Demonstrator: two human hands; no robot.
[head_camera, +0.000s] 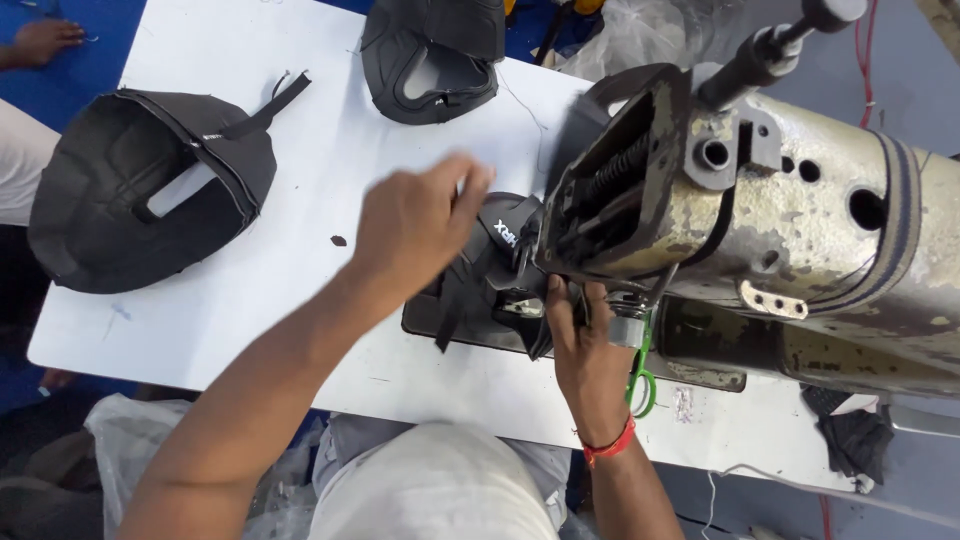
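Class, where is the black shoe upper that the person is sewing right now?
In the head view, the black shoe upper lies mid-table under the sewing machine head, between the left hand and the right hand.

On the desk (300, 180) the sewing machine (780, 220) stands at the right. Under its head lies a shoe upper (495, 270), the left hand (415, 225) over its left part and the right hand (580, 350) at its near right edge, beside the needle area. A second upper (120, 195) lies far left; a third upper (430, 55) lies at the far edge, behind the hands.
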